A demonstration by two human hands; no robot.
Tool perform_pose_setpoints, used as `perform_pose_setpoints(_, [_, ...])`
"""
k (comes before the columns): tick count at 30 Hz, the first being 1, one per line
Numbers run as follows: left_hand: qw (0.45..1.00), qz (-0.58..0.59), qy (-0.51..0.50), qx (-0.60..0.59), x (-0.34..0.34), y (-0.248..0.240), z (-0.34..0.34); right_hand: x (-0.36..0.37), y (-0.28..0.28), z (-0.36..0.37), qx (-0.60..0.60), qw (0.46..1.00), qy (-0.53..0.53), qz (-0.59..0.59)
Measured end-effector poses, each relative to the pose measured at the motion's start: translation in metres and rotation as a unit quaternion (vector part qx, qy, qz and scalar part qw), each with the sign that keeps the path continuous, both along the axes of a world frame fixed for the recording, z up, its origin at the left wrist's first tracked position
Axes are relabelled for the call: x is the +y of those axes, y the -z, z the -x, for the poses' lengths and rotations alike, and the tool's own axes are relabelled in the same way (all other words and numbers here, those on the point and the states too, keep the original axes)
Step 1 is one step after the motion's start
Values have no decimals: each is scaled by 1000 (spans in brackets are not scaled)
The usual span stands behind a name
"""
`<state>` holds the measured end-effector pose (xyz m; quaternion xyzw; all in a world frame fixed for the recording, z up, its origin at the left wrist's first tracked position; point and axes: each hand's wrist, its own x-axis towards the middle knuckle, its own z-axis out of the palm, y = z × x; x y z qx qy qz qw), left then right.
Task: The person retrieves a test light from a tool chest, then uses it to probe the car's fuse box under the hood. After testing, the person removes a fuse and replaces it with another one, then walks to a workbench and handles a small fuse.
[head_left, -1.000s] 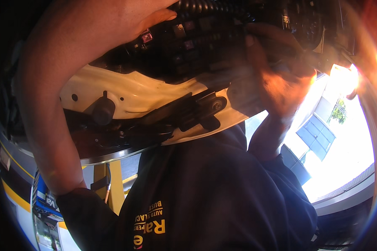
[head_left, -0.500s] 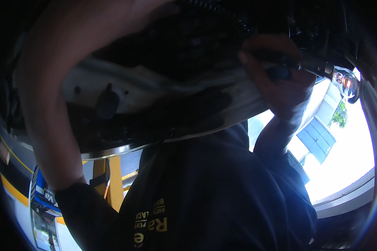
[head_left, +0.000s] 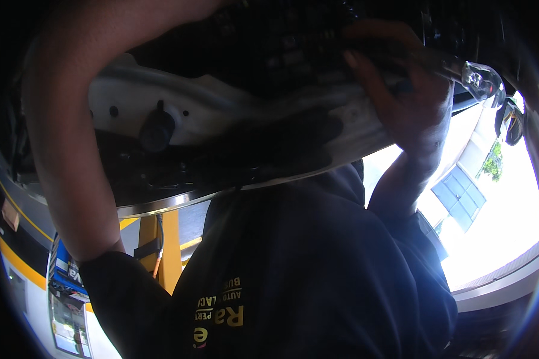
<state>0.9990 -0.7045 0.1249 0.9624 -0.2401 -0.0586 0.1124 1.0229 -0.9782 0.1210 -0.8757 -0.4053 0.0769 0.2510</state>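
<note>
My right hand (head_left: 416, 99) is closed round a dark, stick-shaped test light (head_left: 440, 63), its clear bulb end (head_left: 484, 82) sticking out to the right with a small red glow inside. Past the fingers its other end runs into the dark, towards a dim block of small fuse-like pieces (head_left: 290, 54). My left forearm (head_left: 72, 137) bends up and over to the top edge, where the hand is lost from sight. Between my arms lies a pale, shadowed metal panel (head_left: 209, 90) with a dark round knob (head_left: 157, 128).
A shiny curved edge (head_left: 161, 205) runs below the panel, close to my dark shirt (head_left: 305, 257). A yellow post (head_left: 170, 251) with a cable stands at lower left, near a blue box (head_left: 66, 269). Bright daylight and a blue-grey panelled thing (head_left: 459, 197) show at right.
My right hand and the test light have shifted slightly up. The orange glow in its clear end now shows as a small red spot. The panel sits a little higher in view.
</note>
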Motion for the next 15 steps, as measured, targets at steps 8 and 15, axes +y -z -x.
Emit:
perform_pose_setpoints(8, [1000,-1,1,2,0,2,2,0,5,-1,-20,1000,-22,4])
perform_pose_setpoints(15, [1000,-1,-2,7,3,3,3,3,2,2,3,1000,-2,-3])
